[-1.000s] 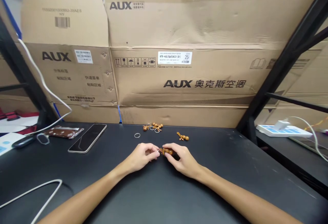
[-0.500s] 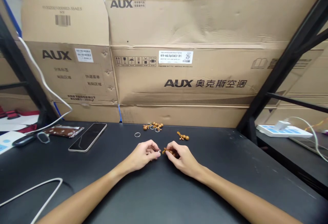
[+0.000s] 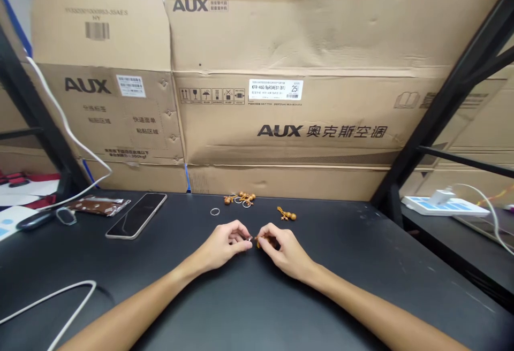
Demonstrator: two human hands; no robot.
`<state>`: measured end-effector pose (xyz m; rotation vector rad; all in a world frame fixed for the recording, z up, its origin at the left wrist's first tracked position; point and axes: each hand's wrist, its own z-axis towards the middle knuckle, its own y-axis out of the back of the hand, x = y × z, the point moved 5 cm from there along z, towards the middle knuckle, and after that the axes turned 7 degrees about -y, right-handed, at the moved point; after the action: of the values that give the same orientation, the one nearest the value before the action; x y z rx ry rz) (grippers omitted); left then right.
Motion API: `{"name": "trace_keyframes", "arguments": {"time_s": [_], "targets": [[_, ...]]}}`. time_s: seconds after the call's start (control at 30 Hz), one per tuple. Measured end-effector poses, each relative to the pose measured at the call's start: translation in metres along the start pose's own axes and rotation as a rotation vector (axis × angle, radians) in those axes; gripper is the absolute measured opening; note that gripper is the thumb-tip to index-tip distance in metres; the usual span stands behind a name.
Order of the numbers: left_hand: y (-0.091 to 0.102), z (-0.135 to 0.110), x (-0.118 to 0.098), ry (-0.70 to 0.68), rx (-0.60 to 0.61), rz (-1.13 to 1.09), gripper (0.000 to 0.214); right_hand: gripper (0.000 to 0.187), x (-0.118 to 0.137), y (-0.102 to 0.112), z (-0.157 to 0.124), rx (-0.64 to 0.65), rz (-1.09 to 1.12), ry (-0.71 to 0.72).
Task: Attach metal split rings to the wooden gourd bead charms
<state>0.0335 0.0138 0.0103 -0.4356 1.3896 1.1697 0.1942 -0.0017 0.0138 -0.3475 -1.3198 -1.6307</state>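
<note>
My left hand [image 3: 229, 244] pinches a small metal ring [image 3: 249, 239], mostly hidden by the fingertips. Close beside it, my right hand [image 3: 286, 249] is closed on a small brown gourd pendant [image 3: 271, 242] with an orange cord, largely covered by the fingers. The two sets of fingertips are a small gap apart, just above the black table. Beyond the right hand lies another gourd pendant [image 3: 288, 214] with a cord loop. A loose split ring [image 3: 215, 212] rests past the left hand, near a small pile of gourd pendants with rings [image 3: 242, 198].
A phone [image 3: 136, 215] lies on the left of the black table [image 3: 249, 308], with a brown packet [image 3: 98, 205] behind it. A white cable [image 3: 76, 297] curves at front left. Cardboard panels [image 3: 321, 115] stand along the back edge. A power strip [image 3: 445, 205] sits at right.
The right fingertips have shifted slightly left and turned the gourd pendant, so its cord now hangs lower. The left hand stays nearly in place with the ring.
</note>
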Motion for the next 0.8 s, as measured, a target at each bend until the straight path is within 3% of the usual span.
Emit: {"name": "trace_keyframes", "arguments": {"time_s": [0.2,0.8], "targets": [[-0.001,0.0,-0.005,-0.052,-0.007,0.031,0.02,0.015,0.002,-0.004,-0.001,0.046,0.05,-0.059],[-0.003,-0.002,-0.011,-0.082,0.018,0.149,0.021,0.018,0.004,-0.006,-0.001,0.109,0.078,-0.015]]}}
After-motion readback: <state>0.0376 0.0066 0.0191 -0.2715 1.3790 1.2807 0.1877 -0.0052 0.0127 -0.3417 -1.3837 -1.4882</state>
